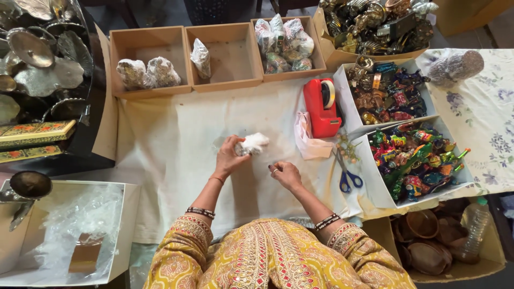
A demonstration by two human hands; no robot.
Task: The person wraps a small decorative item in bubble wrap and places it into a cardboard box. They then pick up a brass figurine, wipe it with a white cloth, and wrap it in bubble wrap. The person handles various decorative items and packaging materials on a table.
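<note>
A white cloth covers the table. Along its far edge stand three open wooden trays: the left tray holds two wrapped bundles, the middle tray one, the right tray a heap of them. A red tape dispenser stands just right of centre, beside a crumpled plastic bag. Blue-handled scissors lie nearer the front edge. At the right edge, two white boxes contain multicoloured painted figurines. A cardboard box of metal figures sits at the far right corner. Silver metal leaves lie beyond the left edge.
</note>
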